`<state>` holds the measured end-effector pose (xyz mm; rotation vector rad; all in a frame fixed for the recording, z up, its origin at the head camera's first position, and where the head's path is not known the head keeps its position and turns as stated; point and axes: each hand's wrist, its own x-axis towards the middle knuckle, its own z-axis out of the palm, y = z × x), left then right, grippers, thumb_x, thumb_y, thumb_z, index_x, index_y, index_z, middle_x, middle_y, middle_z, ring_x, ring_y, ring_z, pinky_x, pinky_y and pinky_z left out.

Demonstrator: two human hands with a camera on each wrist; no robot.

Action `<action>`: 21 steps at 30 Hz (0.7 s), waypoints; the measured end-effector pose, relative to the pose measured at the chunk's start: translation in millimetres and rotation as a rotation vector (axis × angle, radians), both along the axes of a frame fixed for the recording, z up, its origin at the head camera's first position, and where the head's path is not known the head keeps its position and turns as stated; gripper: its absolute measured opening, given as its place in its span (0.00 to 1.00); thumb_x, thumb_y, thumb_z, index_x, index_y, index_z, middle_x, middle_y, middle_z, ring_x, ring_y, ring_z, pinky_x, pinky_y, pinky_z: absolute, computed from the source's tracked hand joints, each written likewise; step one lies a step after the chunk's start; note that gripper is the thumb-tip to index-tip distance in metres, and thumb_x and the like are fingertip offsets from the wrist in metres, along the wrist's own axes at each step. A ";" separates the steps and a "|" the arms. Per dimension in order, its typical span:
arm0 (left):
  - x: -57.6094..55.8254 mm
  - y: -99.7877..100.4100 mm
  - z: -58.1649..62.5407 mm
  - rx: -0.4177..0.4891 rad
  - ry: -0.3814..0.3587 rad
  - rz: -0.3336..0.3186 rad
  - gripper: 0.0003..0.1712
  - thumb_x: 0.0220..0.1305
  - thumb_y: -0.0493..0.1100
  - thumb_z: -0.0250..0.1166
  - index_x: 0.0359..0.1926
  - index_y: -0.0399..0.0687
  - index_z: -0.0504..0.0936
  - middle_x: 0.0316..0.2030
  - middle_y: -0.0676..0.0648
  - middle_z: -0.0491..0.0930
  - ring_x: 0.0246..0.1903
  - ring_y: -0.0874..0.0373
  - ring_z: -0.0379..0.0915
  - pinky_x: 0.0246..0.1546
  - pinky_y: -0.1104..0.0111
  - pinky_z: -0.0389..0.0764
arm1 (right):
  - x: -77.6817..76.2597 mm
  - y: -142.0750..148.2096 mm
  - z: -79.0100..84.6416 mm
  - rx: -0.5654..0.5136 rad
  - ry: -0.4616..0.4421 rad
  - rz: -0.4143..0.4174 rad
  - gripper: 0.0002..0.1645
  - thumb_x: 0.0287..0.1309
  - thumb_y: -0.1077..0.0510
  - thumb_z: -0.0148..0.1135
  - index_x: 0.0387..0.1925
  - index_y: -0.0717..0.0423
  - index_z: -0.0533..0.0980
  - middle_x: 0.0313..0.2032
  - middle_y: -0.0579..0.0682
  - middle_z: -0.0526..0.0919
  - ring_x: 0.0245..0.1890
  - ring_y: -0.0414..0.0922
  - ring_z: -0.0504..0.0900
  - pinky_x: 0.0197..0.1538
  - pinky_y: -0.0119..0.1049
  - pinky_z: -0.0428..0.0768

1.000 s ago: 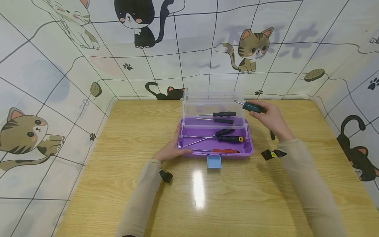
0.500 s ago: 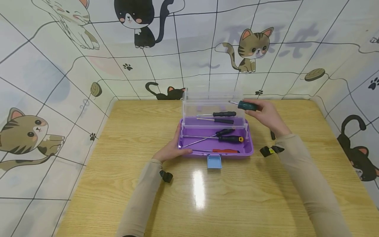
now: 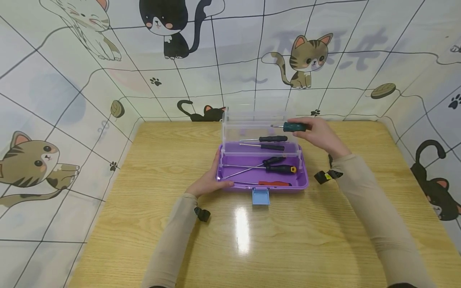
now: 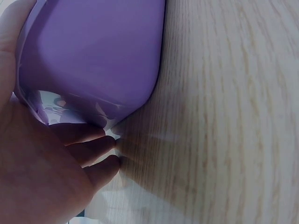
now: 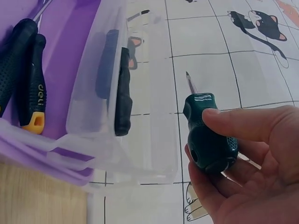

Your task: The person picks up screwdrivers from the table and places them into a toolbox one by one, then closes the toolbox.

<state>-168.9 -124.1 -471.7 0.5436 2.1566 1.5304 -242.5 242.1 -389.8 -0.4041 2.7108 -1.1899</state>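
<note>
My right hand [image 3: 318, 134] holds a stubby screwdriver with a dark green handle [image 5: 210, 133], thumb on one side and fingers beneath. Its short metal tip points left, over the clear raised lid [image 3: 252, 120] in the head view. My left hand [image 3: 207, 182] rests round the front left corner of the purple toolbox [image 4: 93, 46], thumb near the front rim, fingers along the side. Inside the box lie a red-handled screwdriver [image 3: 275, 183], a black-and-yellow one [image 3: 281, 169] and a black one [image 3: 272, 161]. Two black-handled screwdrivers [image 3: 273, 139] show at the clear plastic part behind.
The toolbox stands on a wooden table [image 3: 162, 156], its blue latch [image 3: 261, 197] hanging at the front. A cat-patterned covering [image 3: 237, 72] rises behind the table and at both sides. A small black object [image 3: 330, 160] lies partly hidden beside my right wrist.
My right hand has moved left with the green screwdriver, bringing it over the clear lid, and the shaft has turned nearly level. My left hand and the toolbox have stayed put.
</note>
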 end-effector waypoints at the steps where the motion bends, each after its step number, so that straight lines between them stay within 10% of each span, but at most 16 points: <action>1: -0.3 0.0 -0.1 0.000 -0.003 0.000 0.70 0.55 0.37 0.71 0.73 0.57 0.19 0.74 0.44 0.23 0.72 0.45 0.30 0.69 0.51 0.42 | -1.0 -1.5 1.7 0.009 -0.004 0.010 0.26 0.63 0.63 0.61 0.63 0.58 0.72 0.61 0.65 0.71 0.57 0.62 0.73 0.52 0.51 0.75; 21: -0.3 0.1 -0.2 0.002 0.002 -0.009 0.71 0.56 0.38 0.71 0.73 0.61 0.18 0.74 0.43 0.21 0.72 0.43 0.30 0.68 0.49 0.42 | -54.0 -31.0 3.7 -0.054 -0.114 0.087 0.25 0.61 0.67 0.60 0.61 0.61 0.73 0.57 0.65 0.75 0.52 0.55 0.76 0.54 0.47 0.72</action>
